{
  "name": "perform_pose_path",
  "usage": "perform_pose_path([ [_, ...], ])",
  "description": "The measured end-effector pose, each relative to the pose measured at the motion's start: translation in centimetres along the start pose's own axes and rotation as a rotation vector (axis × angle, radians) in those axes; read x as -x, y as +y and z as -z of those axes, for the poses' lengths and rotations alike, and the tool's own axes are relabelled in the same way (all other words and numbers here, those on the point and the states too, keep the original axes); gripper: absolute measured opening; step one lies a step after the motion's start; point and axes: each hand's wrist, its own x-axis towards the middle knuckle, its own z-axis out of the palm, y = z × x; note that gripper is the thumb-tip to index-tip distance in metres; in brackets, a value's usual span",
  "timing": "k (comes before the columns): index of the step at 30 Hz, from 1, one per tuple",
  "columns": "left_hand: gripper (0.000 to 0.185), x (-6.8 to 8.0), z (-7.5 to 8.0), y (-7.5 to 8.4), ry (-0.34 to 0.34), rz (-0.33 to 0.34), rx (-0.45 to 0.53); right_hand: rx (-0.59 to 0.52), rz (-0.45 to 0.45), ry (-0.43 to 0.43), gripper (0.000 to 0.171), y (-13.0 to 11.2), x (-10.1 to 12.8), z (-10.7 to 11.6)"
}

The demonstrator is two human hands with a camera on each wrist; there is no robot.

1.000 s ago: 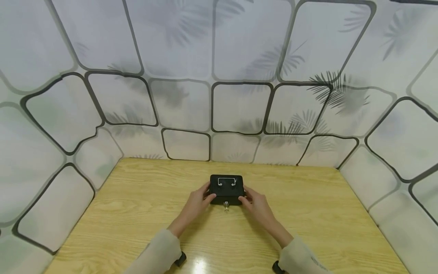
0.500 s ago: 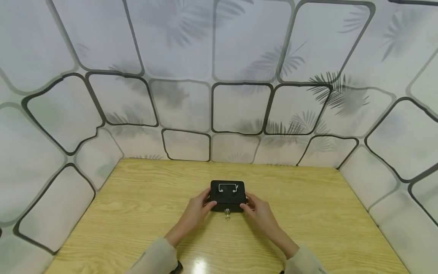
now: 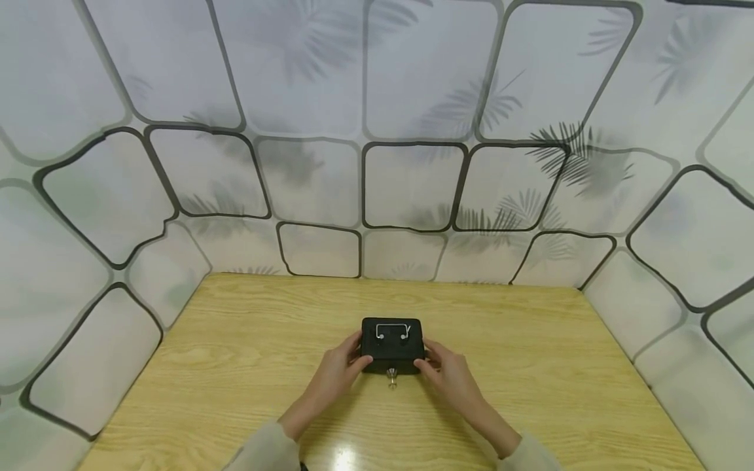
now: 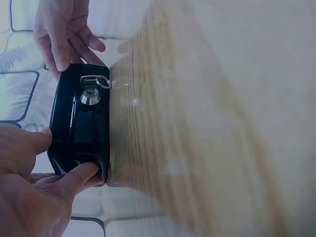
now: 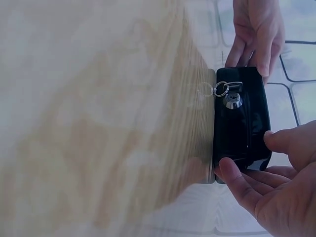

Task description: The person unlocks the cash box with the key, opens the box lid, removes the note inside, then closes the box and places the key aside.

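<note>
A small black cash box [image 3: 391,347] with a folding wire handle [image 3: 391,329] on its lid sits on the table, lid down. In its front lock is a key [image 4: 92,81] carrying a metal ring [image 5: 221,89]. My left hand [image 3: 336,373] grips the box's left end, thumb at the front top edge and fingers along the side. At the opposite end my right hand [image 3: 450,376] holds it the same way. Both wrist views show the fingers low on the end walls; the box's back is hidden.
The box stands mid-way across a shiny wood-grain table [image 3: 235,340]. Behind and at both sides rise pale walls [image 3: 318,183] with dark rounded outlines and leaf prints.
The box has slid toward the person, between both hands, and slightly to the right at first. Both hands have kept hold of its ends throughout.
</note>
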Motion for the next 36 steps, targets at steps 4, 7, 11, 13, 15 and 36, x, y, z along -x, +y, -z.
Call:
perform_pose_path([
  [4,0.057,0.5,0.0,0.0,-0.005,0.001,0.013,-0.015,-0.022,-0.01,0.046,-0.3,0.6,0.1],
  [7,0.057,0.7,0.0,0.0,-0.003,-0.009,0.024,-0.024,-0.033,-0.013,0.047,-0.4,0.8,0.1],
  [11,0.059,0.8,0.0,0.1,-0.001,-0.023,0.023,-0.024,-0.036,-0.004,0.047,-0.5,0.9,0.0],
  [13,0.059,0.9,0.0,0.2,-0.008,-0.029,0.001,-0.022,-0.039,0.001,0.046,-0.5,0.9,0.0],
  [15,0.058,0.9,0.0,0.3,-0.019,-0.033,-0.027,-0.02,-0.044,0.005,0.046,-0.6,0.9,0.0],
  [36,0.056,1.0,0.2,0.8,-0.051,0.003,-0.033,0.102,-0.04,-0.068,0.014,-2.9,2.4,-1.6],
])
